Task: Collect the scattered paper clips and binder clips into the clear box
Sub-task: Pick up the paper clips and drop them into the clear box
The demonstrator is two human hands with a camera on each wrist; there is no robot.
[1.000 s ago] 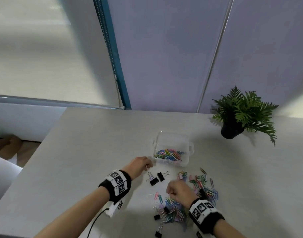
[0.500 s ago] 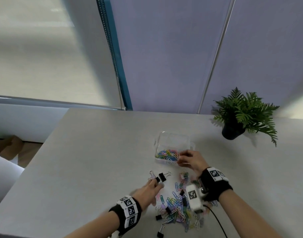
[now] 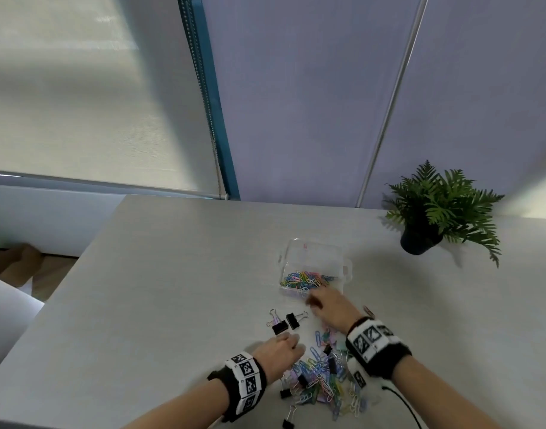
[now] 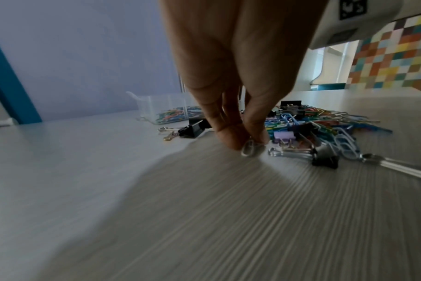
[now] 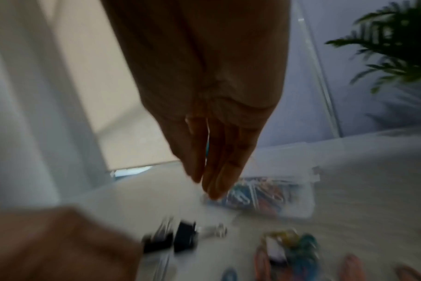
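Observation:
The clear box (image 3: 315,253) stands open mid-table with coloured paper clips (image 3: 305,279) in its near end. My right hand (image 3: 315,301) hovers just in front of the box, fingers straight and empty in the right wrist view (image 5: 209,182), which is blurred. My left hand (image 3: 292,340) is down at the left edge of the loose pile of clips (image 3: 324,376); in the left wrist view its thumb and fingers (image 4: 245,142) pinch a pale paper clip (image 4: 250,150) on the table. Two black binder clips (image 3: 285,323) lie between the left hand and the box.
A potted fern (image 3: 442,209) stands at the back right of the grey table (image 3: 172,289). More black binder clips (image 3: 288,419) lie at the near edge of the pile. A thin black cable (image 3: 401,404) trails from my right wrist. The table's left edge drops to the floor.
My right hand carried clips from the pile to the box and now draws back from it, empty. My left hand came back from beside the box to the pile's left edge and pinched a clip.

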